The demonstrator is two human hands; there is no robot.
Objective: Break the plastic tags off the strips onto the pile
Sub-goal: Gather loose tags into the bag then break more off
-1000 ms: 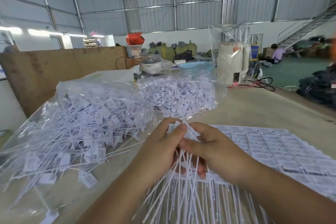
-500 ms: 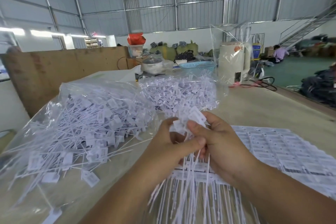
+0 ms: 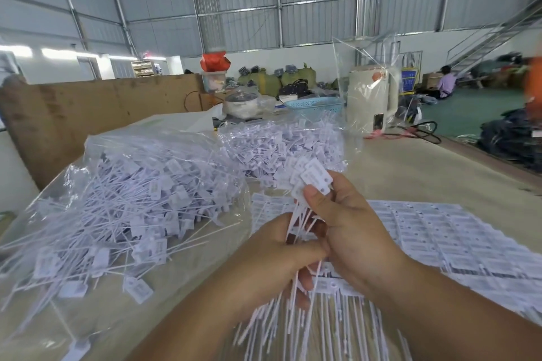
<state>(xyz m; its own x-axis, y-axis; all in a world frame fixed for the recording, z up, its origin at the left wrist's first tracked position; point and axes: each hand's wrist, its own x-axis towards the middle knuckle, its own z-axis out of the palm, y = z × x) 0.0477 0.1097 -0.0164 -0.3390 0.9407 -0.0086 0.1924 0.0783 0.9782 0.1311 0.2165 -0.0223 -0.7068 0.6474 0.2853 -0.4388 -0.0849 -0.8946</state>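
Beige desk runs bare toward its right edge, behind flat strips. Right hand pinches a fan of tags; left hand curls round their stems. Beside them lies the pile on clear plastic.

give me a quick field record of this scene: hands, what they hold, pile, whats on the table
left hand: left hand grips the thin tails of the tag bunch
right hand: right hand pinches the tag bunch near its flat heads, thumb on top
pile: loose tags on clear plastic, left of the hands
uncut strips: flat sheets on the table, right of the hands
behind: second bagged heap, blue basket, cream kettle
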